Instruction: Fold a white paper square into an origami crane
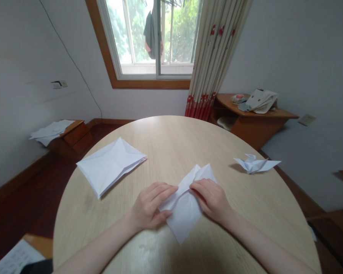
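Note:
A partly folded sheet of white paper lies in front of me, one corner pointing toward my body and two points at its far end. My left hand grips its left edge, fingers on top and the thumb lower down along the side. On the upper right part, my right hand presses a fold with bent fingers; its thumb is mostly hidden. A finished-looking white paper crane stands to the right with its wings spread. At the left rests a stack of creased white paper.
All of this is on a round light-wood table. Beyond it are a window, a curtain and a wooden corner shelf holding a cloth bag. Papers cover a low cabinet on the left.

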Action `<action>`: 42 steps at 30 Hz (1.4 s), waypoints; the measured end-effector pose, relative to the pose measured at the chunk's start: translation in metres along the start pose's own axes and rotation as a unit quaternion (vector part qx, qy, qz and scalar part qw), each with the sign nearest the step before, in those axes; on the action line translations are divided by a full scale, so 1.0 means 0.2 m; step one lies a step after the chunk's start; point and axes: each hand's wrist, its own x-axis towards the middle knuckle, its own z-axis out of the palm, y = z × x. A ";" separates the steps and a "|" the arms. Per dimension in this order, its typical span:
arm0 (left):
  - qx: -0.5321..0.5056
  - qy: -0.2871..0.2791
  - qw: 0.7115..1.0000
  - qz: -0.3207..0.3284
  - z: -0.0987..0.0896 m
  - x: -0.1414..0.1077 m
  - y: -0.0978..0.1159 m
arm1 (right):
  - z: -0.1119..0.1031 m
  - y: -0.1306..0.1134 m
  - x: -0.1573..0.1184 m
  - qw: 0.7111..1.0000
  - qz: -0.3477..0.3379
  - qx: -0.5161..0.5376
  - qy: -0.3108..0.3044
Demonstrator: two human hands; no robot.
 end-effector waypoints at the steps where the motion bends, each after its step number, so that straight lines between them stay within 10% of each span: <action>1: -0.017 -0.005 1.000 -0.015 -0.01 0.00 0.00 | 0.00 0.00 0.00 1.000 -0.009 -0.001 0.009; 9: -0.218 -0.183 0.917 -0.281 -0.05 0.00 0.02 | -0.04 0.05 -0.01 0.994 -0.037 0.044 0.090; 14: -0.124 -0.307 0.899 -0.286 -0.03 0.02 0.02 | -0.09 0.09 0.00 0.993 -0.042 0.066 0.093; 21: 0.001 -0.336 0.908 -0.252 -0.05 0.03 -0.03 | -0.17 0.13 0.03 0.995 -0.012 -0.001 0.104; 32: 0.060 -0.326 0.921 -0.206 -0.02 -0.02 -0.05 | -0.09 0.20 -0.06 0.947 0.057 0.103 -0.298; 42: 0.062 -0.338 0.917 -0.204 -0.01 -0.04 -0.06 | -0.09 0.17 -0.09 0.905 0.109 0.152 -0.381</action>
